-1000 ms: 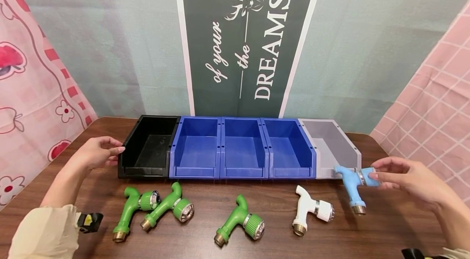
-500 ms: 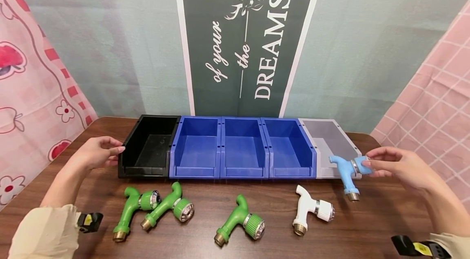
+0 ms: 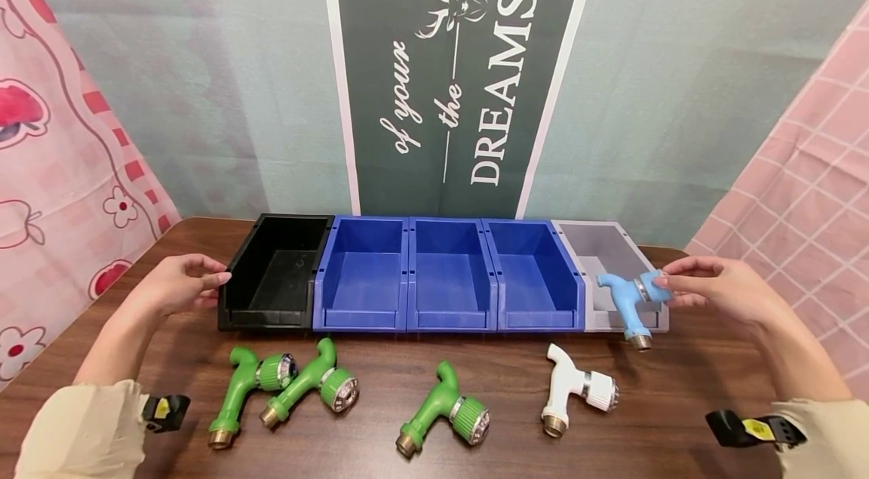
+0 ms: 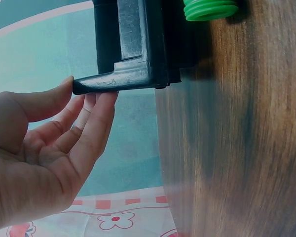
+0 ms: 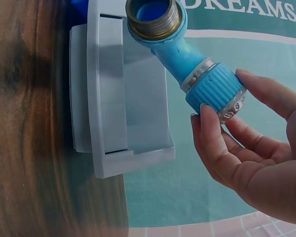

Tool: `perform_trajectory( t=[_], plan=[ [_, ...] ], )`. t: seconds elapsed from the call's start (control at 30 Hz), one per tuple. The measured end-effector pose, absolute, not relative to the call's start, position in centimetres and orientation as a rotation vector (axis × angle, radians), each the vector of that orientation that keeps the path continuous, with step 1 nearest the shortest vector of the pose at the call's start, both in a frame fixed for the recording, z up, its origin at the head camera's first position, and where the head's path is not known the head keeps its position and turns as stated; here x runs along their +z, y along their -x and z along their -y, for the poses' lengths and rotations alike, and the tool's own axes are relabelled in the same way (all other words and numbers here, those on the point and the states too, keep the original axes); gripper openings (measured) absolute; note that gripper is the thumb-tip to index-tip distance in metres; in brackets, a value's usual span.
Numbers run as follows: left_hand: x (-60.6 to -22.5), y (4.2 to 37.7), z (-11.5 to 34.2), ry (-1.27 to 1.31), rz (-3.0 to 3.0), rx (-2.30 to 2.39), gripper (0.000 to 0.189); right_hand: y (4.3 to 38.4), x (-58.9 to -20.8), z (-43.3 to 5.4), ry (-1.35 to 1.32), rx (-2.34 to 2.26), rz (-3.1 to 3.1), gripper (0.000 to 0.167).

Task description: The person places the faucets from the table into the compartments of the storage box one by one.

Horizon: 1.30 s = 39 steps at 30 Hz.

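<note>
A light blue tap (image 3: 631, 302) with a brass threaded end hangs over the front of the grey bin (image 3: 655, 322). My right hand (image 3: 726, 289) pinches its ribbed knob (image 5: 216, 88) between thumb and fingertips, with the brass end (image 5: 155, 22) pointing down. At the far left, my left hand (image 3: 178, 284) rests on the side wall of the black bin (image 3: 271, 319); in the left wrist view its thumb (image 4: 52, 101) touches the rim edge and its fingers lie against the outer wall. A white tap (image 3: 566, 388) lies on the table before the bins.
Three blue bins (image 3: 366, 319) stand in a row between the black and grey ones. Green taps lie on the wooden table (image 3: 516, 456): one at left (image 3: 237, 396), one beside it (image 3: 308, 381), one at centre (image 3: 441, 407). A curtain (image 3: 285, 87) hangs behind.
My right hand has carried the blue tap left and away from me, from in front of the grey bin's right corner to over its front. The left hand stays on the black bin.
</note>
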<state>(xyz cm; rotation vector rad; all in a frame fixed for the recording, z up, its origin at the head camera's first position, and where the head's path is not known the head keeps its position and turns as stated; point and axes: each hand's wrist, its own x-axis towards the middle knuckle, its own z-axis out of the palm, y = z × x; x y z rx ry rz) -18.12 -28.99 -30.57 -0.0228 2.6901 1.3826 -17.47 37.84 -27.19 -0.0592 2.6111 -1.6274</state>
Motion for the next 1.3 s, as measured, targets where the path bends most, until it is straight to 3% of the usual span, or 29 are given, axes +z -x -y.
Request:
perform_trajectory(
  t=[0.2, 0.63, 1.3],
  plan=[
    [-30.6, 18.2, 29.0, 0.022, -2.692, 1.384, 0.032, 18.2, -26.8, -37.7, 0.016, -1.595, -2.627, 0.008],
    [-30.5, 18.0, 29.0, 0.024, -2.719, 1.337, 0.032, 19.9, -26.6, -37.6, 0.026, -1.893, -2.396, 0.017],
    [-30.5, 18.1, 29.0, 0.040, -2.684, 1.375, 0.034, 21.6, -26.7, -36.4, -0.089, -1.727, -2.587, 0.010]
  ],
)
